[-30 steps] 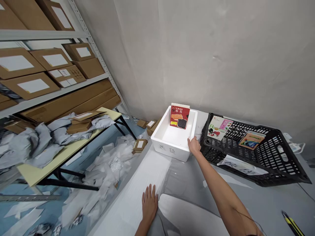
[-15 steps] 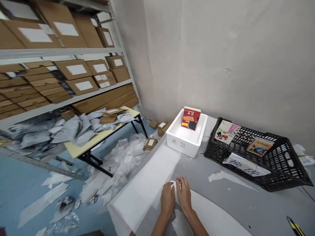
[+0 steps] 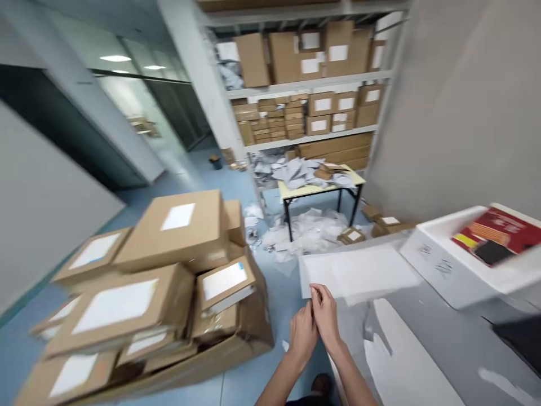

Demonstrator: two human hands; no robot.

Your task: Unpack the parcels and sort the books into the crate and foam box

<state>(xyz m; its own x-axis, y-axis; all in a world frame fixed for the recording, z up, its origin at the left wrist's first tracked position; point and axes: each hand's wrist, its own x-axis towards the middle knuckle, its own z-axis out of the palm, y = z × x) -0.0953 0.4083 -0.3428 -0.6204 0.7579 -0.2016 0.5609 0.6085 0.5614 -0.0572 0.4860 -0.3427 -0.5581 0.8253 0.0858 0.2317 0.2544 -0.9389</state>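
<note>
My left hand [image 3: 302, 334] and my right hand [image 3: 325, 313] are held together in front of me, at the left edge of the grey table [image 3: 426, 332]. The fingers of both are curled in and touch each other. Whatever may be between them is too small or hidden to make out. Just beyond my fingertips lies a long white paper sheet [image 3: 359, 272]. Another white sheet [image 3: 408, 361], with a torn edge, lies to the right of my forearms.
A white foam box [image 3: 439, 265] holding a red book [image 3: 501, 234] stands right. On the left, a large carton [image 3: 249, 344] is heaped with labelled parcels [image 3: 118, 304]. Behind are a loaded shelf [image 3: 310, 138], a yellow table [image 3: 291, 193] with grey mailers, and scrap wrapping [image 3: 313, 228] on the floor.
The view has swung left, bringing the heaped carton into sight and the black crate mostly out. My hands have moved off the white sheet to the table's left edge and closed together.
</note>
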